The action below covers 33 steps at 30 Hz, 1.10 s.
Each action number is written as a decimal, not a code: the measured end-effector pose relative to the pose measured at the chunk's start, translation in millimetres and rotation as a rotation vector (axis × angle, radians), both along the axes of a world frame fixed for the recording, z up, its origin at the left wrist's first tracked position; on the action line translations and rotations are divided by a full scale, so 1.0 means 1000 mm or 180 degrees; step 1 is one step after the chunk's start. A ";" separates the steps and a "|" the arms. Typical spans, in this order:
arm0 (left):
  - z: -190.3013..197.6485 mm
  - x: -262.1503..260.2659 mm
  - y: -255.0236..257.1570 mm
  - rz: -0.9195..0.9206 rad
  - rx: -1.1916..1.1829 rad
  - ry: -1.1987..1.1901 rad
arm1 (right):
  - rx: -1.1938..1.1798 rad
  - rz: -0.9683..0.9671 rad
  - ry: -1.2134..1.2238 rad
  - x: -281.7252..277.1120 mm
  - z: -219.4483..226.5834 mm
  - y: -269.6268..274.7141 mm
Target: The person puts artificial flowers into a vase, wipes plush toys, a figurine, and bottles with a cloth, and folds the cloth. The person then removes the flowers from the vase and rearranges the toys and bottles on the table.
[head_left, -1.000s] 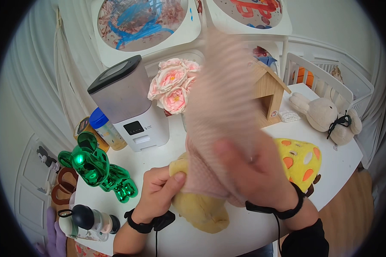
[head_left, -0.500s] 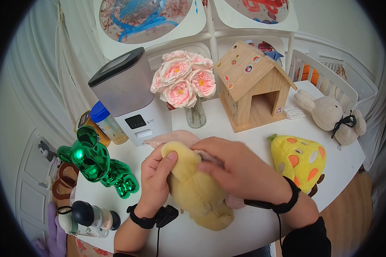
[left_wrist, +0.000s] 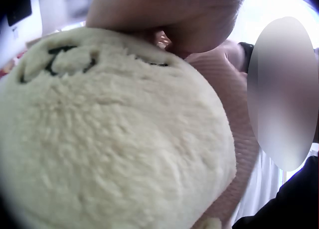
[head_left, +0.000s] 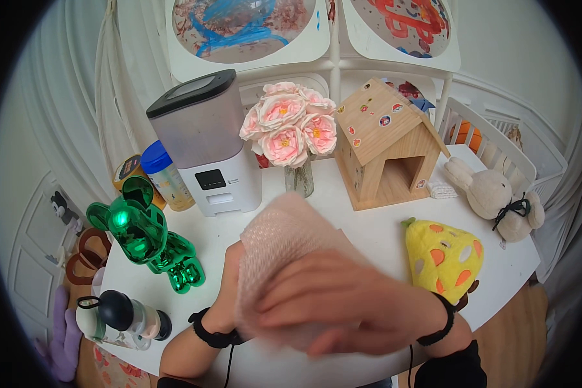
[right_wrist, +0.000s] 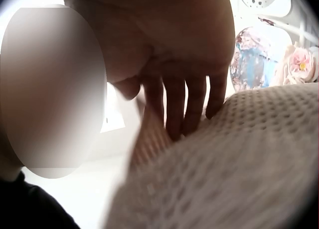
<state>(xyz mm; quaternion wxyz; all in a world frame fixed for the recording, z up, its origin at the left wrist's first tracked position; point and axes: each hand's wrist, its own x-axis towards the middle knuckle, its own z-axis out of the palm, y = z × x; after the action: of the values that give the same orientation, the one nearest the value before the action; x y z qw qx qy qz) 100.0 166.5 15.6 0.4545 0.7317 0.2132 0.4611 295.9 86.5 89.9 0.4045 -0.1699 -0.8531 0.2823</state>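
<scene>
A pink textured knit cloth [head_left: 284, 223] is draped over the plush toy, which it hides in the head view. The cream-yellow plush toy [left_wrist: 114, 134], with dark stitched lines on its fuzzy surface, fills much of the left wrist view. My left hand [head_left: 229, 294] grips the toy at its top edge, its fingers mostly under the cloth in the head view. Across the cloth lies my right hand [head_left: 330, 301], slightly blurred, its extended fingers [right_wrist: 174, 107] touching the fabric.
To the left stand a shiny green bear figure [head_left: 145, 229], a bottle [head_left: 129, 317] and a white dispenser [head_left: 220, 178]. Behind are roses [head_left: 288, 126] in a glass vase and a wooden house [head_left: 391, 152]. A yellow plush [head_left: 443, 258] and a rabbit plush [head_left: 491, 187] sit right.
The cloth was lifted high, then lay behind the exposed yellow plush toy; now it covers the toy. My right hand has moved from the toy's side onto the cloth. My left hand keeps its grip.
</scene>
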 end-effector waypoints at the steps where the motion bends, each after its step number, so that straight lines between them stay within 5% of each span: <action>1: -0.015 -0.007 0.008 -0.0136 -0.0651 -0.0062 | 0.0288 -0.0176 0.0006 -0.005 -0.004 0.003; 2: -0.015 -0.007 0.010 -0.0273 -0.1302 -0.0128 | 0.0577 -0.0345 0.0010 -0.008 -0.007 0.005; 3: 0.006 -0.005 0.010 0.0170 0.1561 0.1119 | 0.0578 -0.0321 -0.0022 -0.008 -0.008 0.006; 4: 0.001 -0.005 0.010 0.0202 0.1555 0.1087 | 0.0760 -0.1146 -0.0316 -0.008 -0.008 0.008; 5: 0.000 -0.004 0.009 0.0016 0.0616 0.0661 | 0.0944 -0.1971 -0.0610 -0.008 -0.009 0.010; 6: 0.004 -0.001 0.008 -0.0179 -0.0311 0.0217 | 0.0958 -0.1941 -0.0649 -0.009 -0.012 0.014; 7: 0.012 -0.002 -0.003 -0.0094 -0.1178 0.0040 | 0.0126 -0.1695 -0.0375 -0.009 -0.018 0.019; 8: 0.016 0.000 -0.005 -0.0069 -0.1196 -0.0010 | -0.0713 -0.1432 -0.0112 -0.009 -0.025 0.023; 9: 0.017 0.001 -0.006 -0.0249 -0.0716 -0.0082 | -0.0730 -0.1394 -0.0169 -0.009 -0.031 0.026; 10: 0.017 0.001 -0.007 -0.0413 -0.0237 -0.0148 | -0.0477 -0.1545 -0.0231 -0.009 -0.037 0.028; 14: 0.018 0.000 -0.009 -0.0561 -0.0591 -0.0428 | -0.0166 -0.1875 -0.0196 -0.015 -0.049 0.031; 20: 0.024 0.008 -0.008 -0.0749 -0.0042 -0.0337 | 0.0450 -0.2411 0.0159 -0.016 -0.067 0.033; 24: 0.019 0.014 -0.009 -0.0810 -0.0479 -0.0578 | 0.0338 -0.2499 0.0194 -0.011 -0.071 0.034; 27: 0.013 0.013 -0.002 -0.0829 -0.0949 -0.0808 | -0.0714 -0.1792 0.1290 -0.007 -0.084 0.042; 30: 0.006 0.009 0.005 -0.0869 -0.1681 -0.1290 | -0.1041 -0.1457 0.0774 -0.014 -0.064 0.047; 32: -0.001 0.010 0.000 0.0440 -0.0460 -0.0555 | -0.0897 -0.1733 0.0145 -0.016 -0.058 0.043; 33: 0.004 0.012 -0.002 0.0289 -0.0766 -0.0692 | -0.1065 -0.1597 0.0241 -0.014 -0.058 0.045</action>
<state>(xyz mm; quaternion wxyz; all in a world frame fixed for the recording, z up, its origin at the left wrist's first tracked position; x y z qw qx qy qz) 111.5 164.7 19.2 0.5380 0.6074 0.2493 0.5287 281.9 131.0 31.7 0.4595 -0.4290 -0.7105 0.3162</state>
